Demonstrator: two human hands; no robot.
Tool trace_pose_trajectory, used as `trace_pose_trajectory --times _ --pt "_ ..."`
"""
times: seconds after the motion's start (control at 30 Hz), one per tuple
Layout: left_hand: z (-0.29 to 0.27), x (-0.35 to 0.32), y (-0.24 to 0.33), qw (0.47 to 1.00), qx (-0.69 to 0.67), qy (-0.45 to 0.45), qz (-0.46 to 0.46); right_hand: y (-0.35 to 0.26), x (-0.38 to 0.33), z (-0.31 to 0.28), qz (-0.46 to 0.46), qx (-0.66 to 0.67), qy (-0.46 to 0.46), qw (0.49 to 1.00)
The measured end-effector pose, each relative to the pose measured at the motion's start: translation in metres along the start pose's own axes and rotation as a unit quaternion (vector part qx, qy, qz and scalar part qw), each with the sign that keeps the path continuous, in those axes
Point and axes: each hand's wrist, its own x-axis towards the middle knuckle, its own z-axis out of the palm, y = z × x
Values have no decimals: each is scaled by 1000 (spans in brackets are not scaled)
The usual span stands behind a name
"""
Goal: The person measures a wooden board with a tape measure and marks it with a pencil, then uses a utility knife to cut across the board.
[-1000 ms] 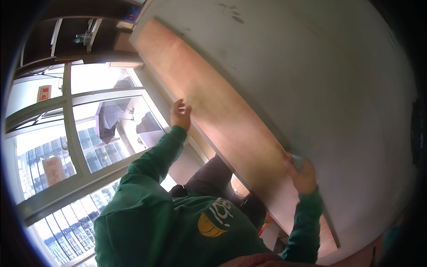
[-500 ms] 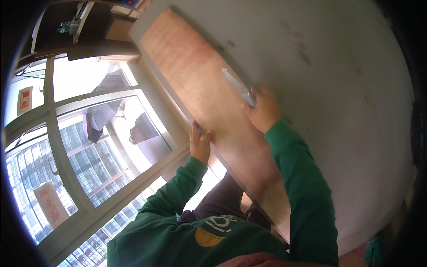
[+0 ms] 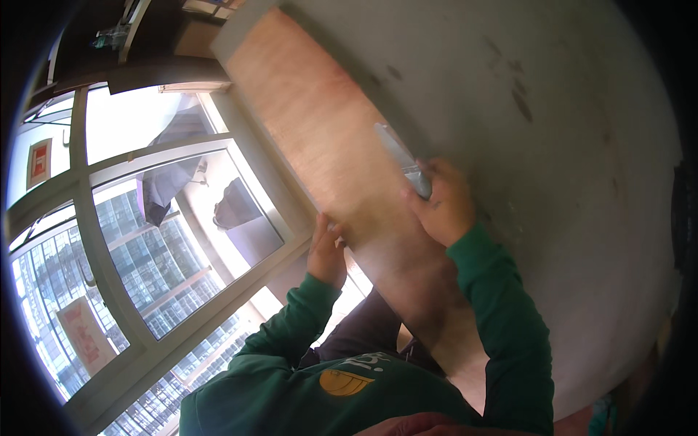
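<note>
Plywood board (image 3: pixel 342 152) is steadied at its left edge by left hand (image 3: pixel 327 251), fingers clamped on it, while right hand (image 3: pixel 443 207), fingers wrapped around a grey sealant tube (image 3: pixel 400 156), aims its tip along the board-to-grey-wall (image 3: pixel 552 145) seam.

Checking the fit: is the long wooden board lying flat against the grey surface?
Seemingly flat: the wooden board shows no gap against the grey surface.

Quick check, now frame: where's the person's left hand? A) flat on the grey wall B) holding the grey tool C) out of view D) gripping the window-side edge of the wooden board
D: the left hand grips the window-side edge of the wooden board, while the right hand holds the grey tool at the board's other edge, against the grey wall.
</note>
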Motion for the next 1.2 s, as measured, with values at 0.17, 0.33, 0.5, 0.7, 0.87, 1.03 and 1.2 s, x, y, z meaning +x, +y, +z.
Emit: trace_pose_trajectory --times 0.17,0.33,0.5,0.7,0.87,1.03,1.2 --pt "7 -10 21 984 -176 9 -35 -3 -5 9 -27 12 1 1000" --pt "0 -16 23 986 -162 18 -46 -9 -5 12 -32 30 -10 999" --pt "-11 -9 7 998 -55 -11 1 -5 -5 14 -31 24 20 999" --pt "-6 -9 16 972 -222 4 -74 -4 -2 9 -20 24 16 999" --pt "-10 -7 11 976 -200 6 -82 -1 0 8 -25 49 6 998" --pt "-9 -7 15 972 -213 10 -94 -2 1 6 -25 53 8 998" --pt "-14 -4 6 972 -214 11 -96 1 3 6 -27 57 6 998"
